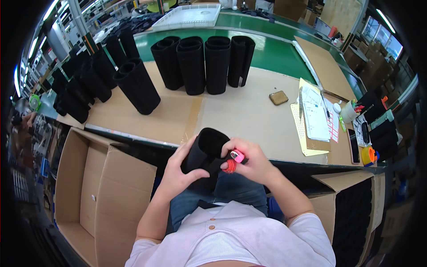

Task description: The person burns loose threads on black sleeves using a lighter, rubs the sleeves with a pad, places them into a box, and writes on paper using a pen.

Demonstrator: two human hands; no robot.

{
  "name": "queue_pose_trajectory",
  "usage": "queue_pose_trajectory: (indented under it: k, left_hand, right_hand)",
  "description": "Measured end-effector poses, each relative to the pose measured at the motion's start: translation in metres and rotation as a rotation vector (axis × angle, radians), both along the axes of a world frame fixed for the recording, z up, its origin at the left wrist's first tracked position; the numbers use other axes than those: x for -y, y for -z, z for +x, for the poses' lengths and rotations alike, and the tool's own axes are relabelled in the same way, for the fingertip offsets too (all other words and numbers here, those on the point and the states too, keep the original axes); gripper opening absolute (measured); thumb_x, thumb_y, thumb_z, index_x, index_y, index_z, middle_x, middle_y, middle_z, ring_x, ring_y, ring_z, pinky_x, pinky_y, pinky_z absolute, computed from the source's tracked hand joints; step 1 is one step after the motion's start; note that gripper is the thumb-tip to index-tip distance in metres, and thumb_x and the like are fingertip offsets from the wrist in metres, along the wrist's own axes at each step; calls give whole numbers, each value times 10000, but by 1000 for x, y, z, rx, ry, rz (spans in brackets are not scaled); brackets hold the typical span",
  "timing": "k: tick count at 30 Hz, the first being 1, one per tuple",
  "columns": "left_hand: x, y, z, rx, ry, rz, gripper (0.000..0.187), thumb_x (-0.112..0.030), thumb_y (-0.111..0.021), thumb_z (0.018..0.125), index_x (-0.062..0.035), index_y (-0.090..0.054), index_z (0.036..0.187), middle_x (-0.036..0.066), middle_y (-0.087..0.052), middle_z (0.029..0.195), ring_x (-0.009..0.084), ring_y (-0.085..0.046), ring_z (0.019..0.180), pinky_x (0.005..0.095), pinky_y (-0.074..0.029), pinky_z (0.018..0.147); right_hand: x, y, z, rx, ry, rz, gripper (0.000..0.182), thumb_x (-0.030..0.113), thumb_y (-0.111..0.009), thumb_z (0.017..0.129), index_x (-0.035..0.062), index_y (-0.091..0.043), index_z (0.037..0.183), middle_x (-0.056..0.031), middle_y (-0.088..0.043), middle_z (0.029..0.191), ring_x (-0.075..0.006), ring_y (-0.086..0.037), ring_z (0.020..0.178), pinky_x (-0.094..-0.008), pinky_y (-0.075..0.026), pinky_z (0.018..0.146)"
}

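Note:
A black rolled fabric sleeve (207, 149) is held upright above my lap, just off the table's front edge, its open end facing up. My left hand (180, 171) is closed round its left side, with the thumb across the front. At the right rim is my right hand (249, 162), its fingers curled round a small tool with a bright pink end (237, 155). Red cord or banding (229, 166) is wound by the fingers just below the pink end. The tool's working end is hidden.
Several black rolls (191, 64) stand at the back of the cardboard-covered table (249, 120), more at the left. A tan block (279, 97), papers (316, 115), a phone (353, 146) and orange tape (368, 155) lie rightward. Cartons (126, 196) flank my lap.

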State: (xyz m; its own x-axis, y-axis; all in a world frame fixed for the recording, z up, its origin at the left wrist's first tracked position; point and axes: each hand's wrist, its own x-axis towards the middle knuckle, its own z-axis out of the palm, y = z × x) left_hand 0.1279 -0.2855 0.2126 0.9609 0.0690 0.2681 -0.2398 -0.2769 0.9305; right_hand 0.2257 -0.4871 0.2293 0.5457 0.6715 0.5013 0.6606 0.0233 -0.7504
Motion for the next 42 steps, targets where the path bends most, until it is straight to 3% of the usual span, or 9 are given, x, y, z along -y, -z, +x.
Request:
queue_pose_trajectory:
  k: [2, 7, 12, 23, 28, 33, 37, 38, 42]
  left_hand:
    - [0, 2, 1, 8, -33, 59, 838, -156, -831, 646, -47, -452, 1385, 167, -556, 1290, 289, -549, 1121, 354, -401, 975]
    - [2, -2, 4, 18, -92, 98, 831, -179, -845, 637, -57, -476, 1371, 154, -566, 1273, 293, -553, 1109, 350, -406, 968]
    - [3, -3, 6, 3, -106, 167, 838, -200, -852, 630, -74, -483, 1372, 143, -577, 1234, 287, -560, 1070, 347, -416, 945]
    - [0, -7, 9, 16, -121, 262, 851, -245, -867, 603, -99, -508, 1361, 121, -579, 1174, 268, -558, 1011, 343, -426, 910]
    - [0, -5, 8, 4, -128, 239, 855, -250, -872, 592, -95, -516, 1354, 119, -578, 1173, 265, -560, 1016, 338, -425, 909]
    - [3, -4, 8, 74, -162, 249, 875, -237, -873, 596, -99, -489, 1370, 116, -563, 1197, 272, -546, 1063, 347, -417, 938]
    - [11, -2, 7, 159, -194, 132, 930, -263, -872, 611, -63, -411, 1394, 123, -497, 1333, 286, -505, 1172, 380, -382, 1020]
    - [13, -2, 7, 164, -208, 132, 930, -263, -872, 611, -63, -411, 1394, 123, -497, 1333, 286, -505, 1172, 380, -382, 1020]
    - [24, -3, 16, 310, -158, -138, 890, -217, -872, 617, -104, -430, 1380, 117, -523, 1269, 295, -487, 1181, 380, -378, 1030]
  right_hand:
    - [2, -3, 5, 101, 31, -96, 249, 102, -783, 693, 73, -600, 858, -37, -537, 755, -178, -476, 641, -271, -389, 610]
    - [7, -18, 16, 329, 163, -141, 312, 315, -723, 729, 89, -567, 876, -35, -539, 783, -197, -508, 678, -287, -414, 621]
    - [-1, 3, 30, 568, 158, -187, 295, 346, -673, 727, 100, -541, 823, -40, -512, 760, -205, -496, 665, -295, -409, 613]
    - [-1, -9, 40, 824, 95, -313, 222, 303, -643, 743, 115, -548, 815, -40, -535, 786, -191, -486, 653, -291, -399, 588]
    - [0, -9, 29, 834, 85, -120, 204, 246, -703, 761, 95, -592, 841, -49, -516, 759, -177, -461, 618, -278, -366, 571]
    - [-3, 2, 17, 660, 49, -46, 236, 161, -780, 705, 88, -634, 876, -35, -519, 752, -147, -450, 613, -255, -369, 582]
    - [-4, 11, 3, -41, -55, 201, 502, 14, -762, 676, 80, -611, 1150, -5, -538, 735, -128, -487, 627, -226, -387, 607]
    - [-7, 8, 1, -36, -70, 200, 502, 14, -762, 676, 80, -611, 1150, -5, -538, 735, -128, -487, 627, -226, -387, 607]
    - [-10, -12, -8, -415, -136, 248, 753, -24, -777, 633, 68, -511, 1331, 5, -516, 711, -117, -465, 622, -227, -380, 602]
